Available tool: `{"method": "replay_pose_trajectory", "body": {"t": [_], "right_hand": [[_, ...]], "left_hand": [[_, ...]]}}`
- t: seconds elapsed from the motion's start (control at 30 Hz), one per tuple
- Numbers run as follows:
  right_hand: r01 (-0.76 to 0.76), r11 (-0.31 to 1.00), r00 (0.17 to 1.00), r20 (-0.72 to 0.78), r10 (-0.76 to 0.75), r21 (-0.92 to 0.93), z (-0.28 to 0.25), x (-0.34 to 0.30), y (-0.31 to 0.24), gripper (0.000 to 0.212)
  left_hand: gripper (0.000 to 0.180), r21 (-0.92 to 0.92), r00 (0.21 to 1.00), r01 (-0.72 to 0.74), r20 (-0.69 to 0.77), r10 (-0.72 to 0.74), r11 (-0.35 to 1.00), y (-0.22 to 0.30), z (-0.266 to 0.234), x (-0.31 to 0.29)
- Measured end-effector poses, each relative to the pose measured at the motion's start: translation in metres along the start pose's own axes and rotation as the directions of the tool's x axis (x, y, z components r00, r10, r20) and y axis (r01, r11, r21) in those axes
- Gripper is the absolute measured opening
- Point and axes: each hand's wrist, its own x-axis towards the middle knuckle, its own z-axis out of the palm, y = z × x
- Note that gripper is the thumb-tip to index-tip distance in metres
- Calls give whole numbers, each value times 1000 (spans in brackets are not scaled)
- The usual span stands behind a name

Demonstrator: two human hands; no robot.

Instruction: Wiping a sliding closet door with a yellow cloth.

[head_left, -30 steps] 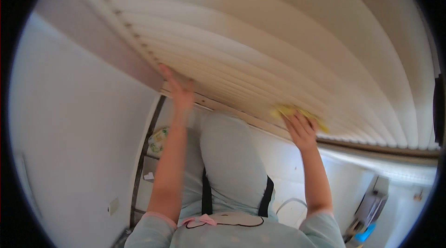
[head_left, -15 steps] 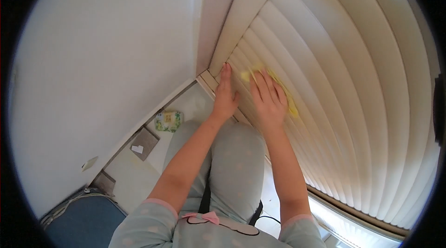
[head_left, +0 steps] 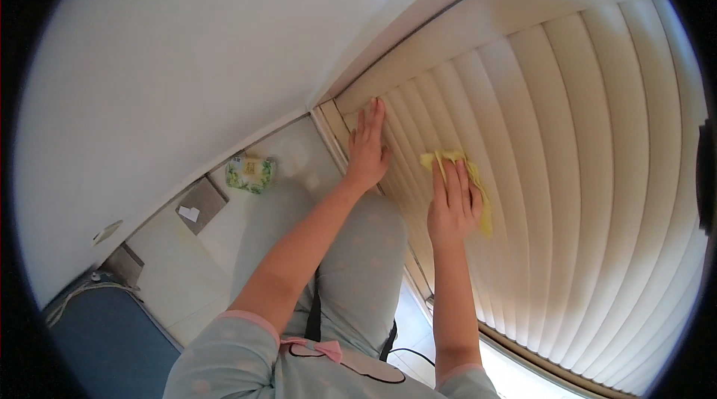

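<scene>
A cream ribbed door panel [head_left: 538, 137] fills the right side. My right hand [head_left: 454, 201] presses a yellow cloth [head_left: 448, 155] against its ribs; the cloth's edges stick out past the fingertips and along the hand's right side. Further left, my left hand [head_left: 368, 146] lies against the panel near its lower left corner, fingers stretched and holding nothing. The cloth under my right palm is hidden.
A white wall [head_left: 187, 48] rises at the left. By its foot, a green and white patterned packet [head_left: 251, 174] lies on the pale tiled floor [head_left: 190, 279]. A blue padded thing [head_left: 112, 339] sits at the lower left.
My right hand has moved down the panel with the cloth. My left hand stays near the corner, its fingers a little more spread. The view has turned somewhat.
</scene>
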Motion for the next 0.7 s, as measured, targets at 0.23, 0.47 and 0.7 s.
{"method": "replay_pose_trajectory", "body": {"t": [0.23, 0.47, 0.7], "right_hand": [[66, 993, 990, -133, -52, 98, 49, 99, -28, 30], [65, 992, 998, -32, -62, 108, 30, 35, -19, 30], [99, 983, 995, -26, -96, 154, 55, 44, -21, 30]], "left_hand": [[98, 79, 998, -2, 60, -3, 997, 1, -6, 3], [99, 131, 993, 8, 112, -23, 991, -4, -19, -1], [97, 106, 992, -14, 123, 0, 994, 2, -19, 1]]}}
